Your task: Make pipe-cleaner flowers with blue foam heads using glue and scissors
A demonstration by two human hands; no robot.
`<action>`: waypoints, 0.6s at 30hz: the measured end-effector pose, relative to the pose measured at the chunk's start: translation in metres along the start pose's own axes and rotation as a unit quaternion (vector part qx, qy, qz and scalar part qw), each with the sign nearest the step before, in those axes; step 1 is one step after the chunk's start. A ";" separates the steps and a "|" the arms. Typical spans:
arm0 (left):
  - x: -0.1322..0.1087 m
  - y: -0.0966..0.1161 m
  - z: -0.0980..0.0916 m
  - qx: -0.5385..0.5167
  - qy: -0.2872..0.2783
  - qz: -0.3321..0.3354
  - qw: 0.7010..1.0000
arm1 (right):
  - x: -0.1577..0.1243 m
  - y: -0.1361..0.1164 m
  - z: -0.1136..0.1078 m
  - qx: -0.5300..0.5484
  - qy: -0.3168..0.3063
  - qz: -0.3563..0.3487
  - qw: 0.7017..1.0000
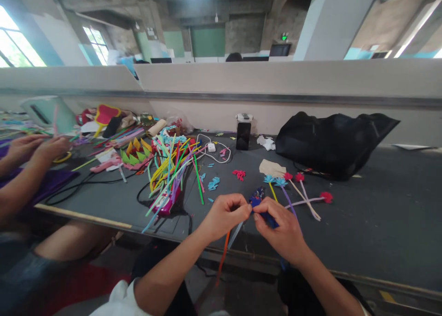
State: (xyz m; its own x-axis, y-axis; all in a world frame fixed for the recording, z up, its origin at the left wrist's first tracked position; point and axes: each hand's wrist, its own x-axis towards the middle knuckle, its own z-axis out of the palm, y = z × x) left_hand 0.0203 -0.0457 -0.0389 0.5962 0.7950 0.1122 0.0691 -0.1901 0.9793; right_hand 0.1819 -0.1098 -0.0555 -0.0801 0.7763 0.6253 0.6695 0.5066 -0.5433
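Observation:
My left hand is closed in a pinch near the table's front edge. Facing it, my right hand pinches too, and the fingertips of both hands nearly meet at a small dark blue piece. Its exact kind is too small to make out. An orange pipe cleaner and a greyish strip hang below my left hand. Just beyond my right hand lie stemmed craft flowers: a blue flower and a red flower among them.
A pile of coloured pipe cleaners lies left of centre. Blue bits and red bits are scattered behind my hands. A phone stands upright; a black bag is at right. Another person's hands work at left.

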 end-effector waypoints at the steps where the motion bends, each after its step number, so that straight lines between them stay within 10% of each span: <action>1: 0.000 0.002 0.000 0.017 0.003 0.012 1.000 | 0.000 -0.001 0.000 0.002 0.011 0.003 1.000; 9: -0.008 0.011 0.004 0.202 0.059 0.202 0.956 | 0.000 -0.007 -0.003 0.012 0.046 -0.014 0.999; 18: -0.014 0.024 -0.005 0.255 0.023 0.272 0.928 | -0.003 -0.019 -0.004 0.033 0.091 0.021 0.995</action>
State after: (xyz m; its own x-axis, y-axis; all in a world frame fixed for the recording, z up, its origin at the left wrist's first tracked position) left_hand 0.0096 -0.0591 -0.0157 0.6209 0.5228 0.5841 0.1451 -0.8089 0.5698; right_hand 0.1724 -0.1233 -0.0447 0.0855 0.7194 0.6893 0.6190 0.5038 -0.6025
